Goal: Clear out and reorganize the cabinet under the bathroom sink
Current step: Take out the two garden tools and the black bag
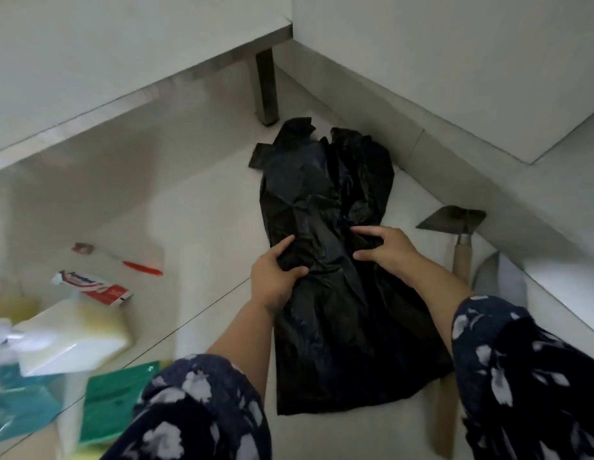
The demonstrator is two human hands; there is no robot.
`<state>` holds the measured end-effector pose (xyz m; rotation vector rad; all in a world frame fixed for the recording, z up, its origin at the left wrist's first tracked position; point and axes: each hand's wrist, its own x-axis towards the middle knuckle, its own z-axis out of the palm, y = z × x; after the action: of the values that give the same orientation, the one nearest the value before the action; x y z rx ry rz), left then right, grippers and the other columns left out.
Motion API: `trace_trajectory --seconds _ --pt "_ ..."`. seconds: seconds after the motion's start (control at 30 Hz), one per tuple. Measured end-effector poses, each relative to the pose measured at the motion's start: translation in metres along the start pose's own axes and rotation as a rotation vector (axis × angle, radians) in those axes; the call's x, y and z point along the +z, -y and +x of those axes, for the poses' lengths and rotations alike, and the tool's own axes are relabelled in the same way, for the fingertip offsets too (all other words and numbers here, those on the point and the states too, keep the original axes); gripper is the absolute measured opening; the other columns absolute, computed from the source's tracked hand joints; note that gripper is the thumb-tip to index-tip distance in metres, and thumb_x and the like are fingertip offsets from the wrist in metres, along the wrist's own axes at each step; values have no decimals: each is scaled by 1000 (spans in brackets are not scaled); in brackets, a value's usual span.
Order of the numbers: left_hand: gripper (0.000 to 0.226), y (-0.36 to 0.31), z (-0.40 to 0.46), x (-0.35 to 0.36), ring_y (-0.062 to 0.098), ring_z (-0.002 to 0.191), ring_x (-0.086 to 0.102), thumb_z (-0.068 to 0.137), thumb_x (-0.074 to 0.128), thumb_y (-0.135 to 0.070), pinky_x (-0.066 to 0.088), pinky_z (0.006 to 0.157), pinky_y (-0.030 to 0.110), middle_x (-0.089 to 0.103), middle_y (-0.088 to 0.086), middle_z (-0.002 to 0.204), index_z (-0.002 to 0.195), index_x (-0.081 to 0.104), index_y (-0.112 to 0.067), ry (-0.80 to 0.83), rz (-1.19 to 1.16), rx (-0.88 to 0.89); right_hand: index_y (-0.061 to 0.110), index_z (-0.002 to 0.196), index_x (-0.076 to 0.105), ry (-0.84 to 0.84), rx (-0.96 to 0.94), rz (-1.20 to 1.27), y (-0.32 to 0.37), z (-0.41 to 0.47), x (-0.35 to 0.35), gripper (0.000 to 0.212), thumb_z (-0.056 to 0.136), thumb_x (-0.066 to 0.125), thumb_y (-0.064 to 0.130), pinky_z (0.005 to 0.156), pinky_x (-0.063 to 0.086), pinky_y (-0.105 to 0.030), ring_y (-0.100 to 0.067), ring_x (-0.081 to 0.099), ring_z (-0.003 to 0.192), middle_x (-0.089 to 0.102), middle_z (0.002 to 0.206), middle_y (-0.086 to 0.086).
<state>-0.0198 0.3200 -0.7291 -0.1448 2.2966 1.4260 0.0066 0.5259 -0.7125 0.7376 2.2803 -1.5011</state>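
From the head view I see a black plastic bag (pixel 325 234) lying flat on the tiled floor (pixel 196 210) near the cabinet leg (pixel 266 84). My left hand (pixel 275 277) pinches a fold of it; my right hand (pixel 388 249) grips the bag just beside. A toothpaste box (pixel 93 287) lies well apart, left.

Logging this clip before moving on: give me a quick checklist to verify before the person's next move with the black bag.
1. Left hand grips the black bag: ok.
2. Right hand has fingers on the bag: ok.
3. Bag lies on the floor: ok.
4. Bag's mouth found and open: cannot tell.
5. Toothpaste box and toothbrush lie apart from the bag: ok.
6. Wooden-handled scraper beside the bag, near the right forearm: not ok.
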Motion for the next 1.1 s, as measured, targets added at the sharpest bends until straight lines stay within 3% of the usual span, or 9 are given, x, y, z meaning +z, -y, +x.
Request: trace_trajectory --seconds 0.13,0.3,0.4,0.5,0.63,0.9,1.0,1.07,1.1 --pt "68 7 1 -5 15 116 59 68 83 -12 43 107 36 63 1 126 129 58 -26 1 -29 -14 25 126 61 33 16 3 10 -4 -12 56 77 76 4 99 34 -20 -19 42 132 47 143 -2" --pt "57 -15 -16 -36 23 111 61 79 74 -7 49 99 37 62 11 126 132 55 -20 11 -29 -83 20 133 56 156 67 -260 59 -22 -40 56 81 72 6 100 36 -28 -22 37 137 39 149 -4" --pt "53 -29 -29 -61 24 117 56 83 71 -12 47 97 32 55 8 134 133 54 -19 -24 160 -34 22 137 49 205 7 -613 94 -35 -45 62 82 73 11 108 34 -32 -24 36 138 36 151 -5" --pt "47 -41 -50 -93 21 117 56 87 67 -20 43 96 26 57 4 132 132 53 -19 136 473 26 22 141 44 214 -62 -987 129 -58 -31 62 85 70 19 103 38 -31 -24 40 134 38 149 -3" --pt "40 -46 -81 -141 21 119 54 91 62 -25 42 104 33 59 1 129 130 54 -21 211 729 19 22 142 42 314 -160 -1200 166 -92 17 61 86 68 22 104 39 -30 -25 41 132 38 148 -3" --pt "37 -8 -119 -242 16 121 53 91 59 -27 36 109 40 59 -5 129 128 55 -29 72 830 13 20 143 40 454 -325 -1344 222 -132 131 57 91 62 20 108 37 -30 -24 40 133 35 149 -4" --pt "34 -7 -112 -275 15 119 55 92 58 -22 43 104 38 59 -5 130 126 58 -27 31 804 38 22 141 44 515 -359 -1350 240 -122 167 55 90 64 21 109 37 -32 -23 41 133 36 150 -1" --pt "33 -12 -95 -297 16 116 57 92 56 -20 45 101 38 60 -4 129 124 59 -27 -11 774 51 22 140 46 541 -399 -1338 251 -106 187 53 91 62 19 102 43 -30 -20 48 125 37 150 0" --pt "33 -14 -85 -307 17 117 56 92 54 -19 45 101 36 60 -4 129 123 60 -27 -46 759 48 22 141 45 555 -414 -1330 254 -97 196 52 92 60 17 88 47 -24 -18 54 115 38 150 0"
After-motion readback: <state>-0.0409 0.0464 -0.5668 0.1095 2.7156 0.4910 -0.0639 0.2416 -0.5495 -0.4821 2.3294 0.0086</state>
